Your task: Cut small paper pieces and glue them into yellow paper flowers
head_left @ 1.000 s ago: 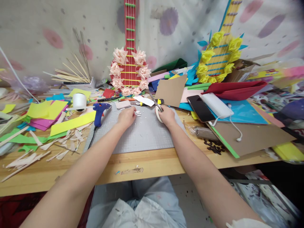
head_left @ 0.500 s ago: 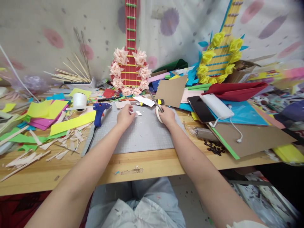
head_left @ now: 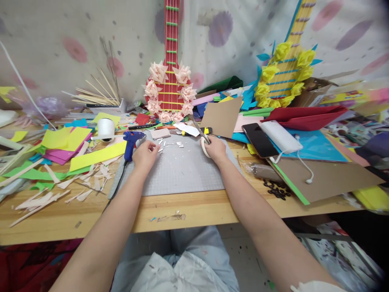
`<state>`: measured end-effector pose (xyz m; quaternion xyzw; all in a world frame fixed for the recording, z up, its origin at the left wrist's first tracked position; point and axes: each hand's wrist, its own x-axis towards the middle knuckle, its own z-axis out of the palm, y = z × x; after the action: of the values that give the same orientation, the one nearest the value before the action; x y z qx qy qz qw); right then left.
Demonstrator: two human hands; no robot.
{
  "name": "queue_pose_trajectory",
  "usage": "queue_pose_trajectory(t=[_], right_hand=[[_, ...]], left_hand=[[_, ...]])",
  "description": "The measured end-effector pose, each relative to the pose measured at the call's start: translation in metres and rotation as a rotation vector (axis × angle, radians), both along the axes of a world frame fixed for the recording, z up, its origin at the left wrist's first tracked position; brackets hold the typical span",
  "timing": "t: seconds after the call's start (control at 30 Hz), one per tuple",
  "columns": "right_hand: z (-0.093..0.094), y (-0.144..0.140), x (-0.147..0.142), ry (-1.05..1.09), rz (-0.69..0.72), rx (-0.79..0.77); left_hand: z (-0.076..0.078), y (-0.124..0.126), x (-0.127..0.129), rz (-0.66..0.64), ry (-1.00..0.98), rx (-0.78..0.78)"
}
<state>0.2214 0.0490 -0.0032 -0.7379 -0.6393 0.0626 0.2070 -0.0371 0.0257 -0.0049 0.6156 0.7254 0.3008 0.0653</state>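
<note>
Left hand [head_left: 145, 154] beside glue gun [head_left: 132, 142]

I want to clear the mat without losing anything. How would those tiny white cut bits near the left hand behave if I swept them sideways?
The white bits look small and thin, so probably very light and apt to scatter. They lie loose on the grey cutting mat, likely sliding easily. The left hand rests beside them.

Craft workshop — paper scraps [head_left: 57, 140], glue gun [head_left: 133, 140], cardboard guitars [head_left: 169, 87].
</note>
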Motion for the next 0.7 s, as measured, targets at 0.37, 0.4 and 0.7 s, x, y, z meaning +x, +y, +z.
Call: queue_pose_trajectory(t=[0.37, 0.4, 0.7], right_hand=[[-0.001, 0.0, -0.002, 0.017, -0.015, 0.0], [-0.001, 0.0, -0.002, 0.02, -0.015, -0.001], [-0.001, -0.002, -0.006, 0.074, -0.019, 0.008]], left_hand=[[-0.005, -0.003, -0.001, -0.008, -0.049, 0.12], [-0.004, -0.004, -0.002, 0.024, -0.107, 0.145], [-0.007, -0.004, -0.002, -0.056, -0.679, 0.203]])
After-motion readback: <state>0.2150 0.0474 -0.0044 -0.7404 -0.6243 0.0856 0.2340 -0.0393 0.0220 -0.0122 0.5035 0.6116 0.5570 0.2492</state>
